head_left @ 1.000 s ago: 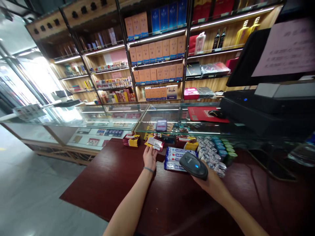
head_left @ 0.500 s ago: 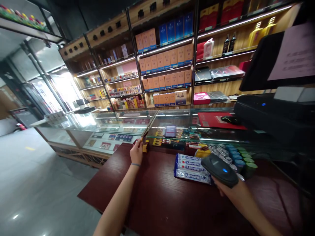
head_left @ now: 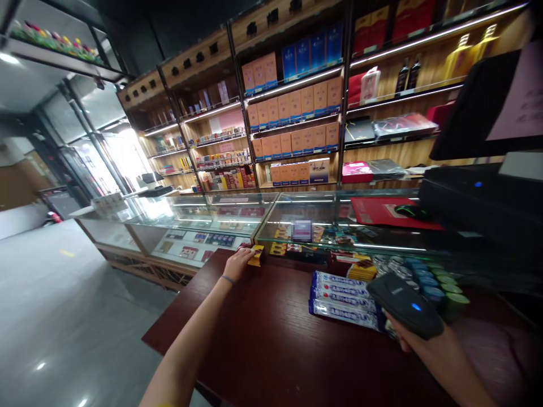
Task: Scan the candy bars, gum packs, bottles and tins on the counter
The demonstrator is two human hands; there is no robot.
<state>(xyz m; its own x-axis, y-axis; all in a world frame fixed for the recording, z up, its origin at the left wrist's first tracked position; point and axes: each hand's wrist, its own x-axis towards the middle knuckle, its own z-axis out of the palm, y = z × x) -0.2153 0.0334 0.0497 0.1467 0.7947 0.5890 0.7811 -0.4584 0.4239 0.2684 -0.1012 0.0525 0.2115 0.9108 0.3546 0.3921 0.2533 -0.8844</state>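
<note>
Left hand (head_left: 238, 264), centre of frame, fingers over yellow-red stack of bars (head_left: 257, 256) on worktop (head_left: 271, 333); cannot tell if gripping. Right hand (head_left: 432, 347), lower right, fingers closed round scanner (head_left: 405, 305). Stack looks neatly formed, packets (head_left: 343, 299) laid in 1 group; left fingers not yet clear.

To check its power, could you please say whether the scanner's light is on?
On: the scanner in the right hand glows blue.

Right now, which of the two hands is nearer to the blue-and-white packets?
Right. The right hand, holding the scanner, is by the right end of the packets; the left hand is farther off, to their left, at the yellow stack.
</note>
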